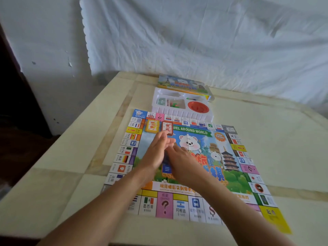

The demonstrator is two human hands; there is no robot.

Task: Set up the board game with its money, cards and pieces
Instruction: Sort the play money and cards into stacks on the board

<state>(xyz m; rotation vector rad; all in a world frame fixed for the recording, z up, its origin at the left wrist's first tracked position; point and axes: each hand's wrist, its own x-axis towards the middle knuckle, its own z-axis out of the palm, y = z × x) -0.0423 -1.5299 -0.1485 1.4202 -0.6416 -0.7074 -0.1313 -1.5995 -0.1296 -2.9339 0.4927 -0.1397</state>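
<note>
Game board (165, 205) lies flat on the pale table (71, 157), directly under both hands and reaching well past them on every side. Its near edge faces the person and its far edge meets the white tray (177, 113). The sheet is turned slightly, so its length runs away from the person and a little to the left, and the yellow near corner swings out to the right. The banner "TRAVEL AROUND WORLD" reads upright from the person's side. The left hand (158, 150) hovers over the board's middle with its fingers straight and together, pointing away toward the far left corner. The right hand (181, 158) is close against it, back upward, with its fingers tucked beneath the left palm. Something dark shows between the two hands, but blur hides whether either hand grips it. Two card decks sit on the board's far left area, side by side: a yellow deck (152, 126) and a red deck (167, 128), the red one with its long side running away from the person. The left fingertips reach the red deck's near edge, though contact cannot be judged. The one tray holds one round red dish (198, 107), one green stack of notes (160, 101) and a few small pieces too blurred to count. One box lid (181, 82) lies behind the tray.
</note>
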